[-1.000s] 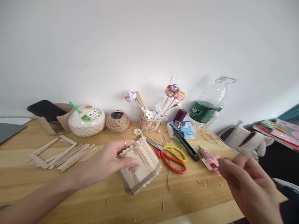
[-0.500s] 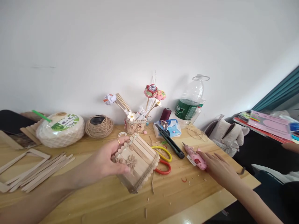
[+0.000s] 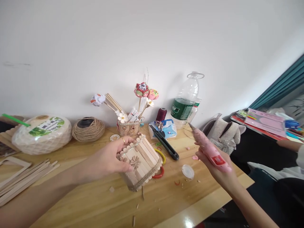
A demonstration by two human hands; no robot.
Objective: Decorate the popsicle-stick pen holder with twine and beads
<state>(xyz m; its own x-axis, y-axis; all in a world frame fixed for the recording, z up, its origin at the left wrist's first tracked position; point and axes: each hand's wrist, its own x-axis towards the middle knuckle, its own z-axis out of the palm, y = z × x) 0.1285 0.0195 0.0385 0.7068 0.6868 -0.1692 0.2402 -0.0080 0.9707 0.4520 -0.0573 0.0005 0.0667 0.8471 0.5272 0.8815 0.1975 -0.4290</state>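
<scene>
A small box made of craft sticks (image 3: 148, 150), with scalloped edges, twine trim and a wooden flower, is tilted above the table. My left hand (image 3: 111, 160) grips its left side, thumb on the front and fingers behind. My right hand (image 3: 222, 177) is closed around a pink hot glue pen (image 3: 211, 152), raised over the table with its metal tip pointing up and left. Scissors (image 3: 161, 155) with yellow and red handles lie partly hidden behind the box. Close by are a black utility knife (image 3: 167, 145) and a small clear round dish (image 3: 188, 171).
Along the wall stand a wrapped coconut (image 3: 42, 136), a twine roll (image 3: 88, 129), a flower holder (image 3: 129, 126), a thread spool (image 3: 161, 114) and a large bottle (image 3: 184, 107). Craft sticks (image 3: 26, 180) lie left. Another person's arm (image 3: 289, 145) shows at right, near a backpack (image 3: 220, 136).
My right hand has picked up the glue pen from the table and raised it, uncovering the clear dish. The view has shifted right; my left hand still holds the box.
</scene>
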